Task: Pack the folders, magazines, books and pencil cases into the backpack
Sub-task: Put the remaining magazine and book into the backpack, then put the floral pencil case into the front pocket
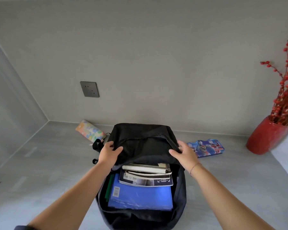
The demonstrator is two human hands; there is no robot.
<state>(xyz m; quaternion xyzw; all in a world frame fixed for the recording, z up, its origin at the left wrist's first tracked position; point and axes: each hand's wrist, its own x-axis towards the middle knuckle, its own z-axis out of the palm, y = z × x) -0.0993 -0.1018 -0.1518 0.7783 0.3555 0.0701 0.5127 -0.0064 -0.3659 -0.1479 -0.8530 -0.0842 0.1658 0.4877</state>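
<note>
A black backpack (140, 135) lies open on the grey surface in front of me. Inside it I see a blue folder (140, 196), a green folder edge (108, 185), a magazine (146, 180) and two books (146, 168) stacked toward the top. My left hand (109, 152) grips the left side of the bag's front flap, and my right hand (184, 154) grips its right side. A pastel floral pencil case (90, 131) lies behind the bag on the left. A blue cartoon pencil case (206, 147) lies to the right of the bag.
A red vase (264, 136) with red berry branches stands at the far right. A wall socket (89, 89) sits on the back wall. The grey surface (48, 163) runs left to a side wall.
</note>
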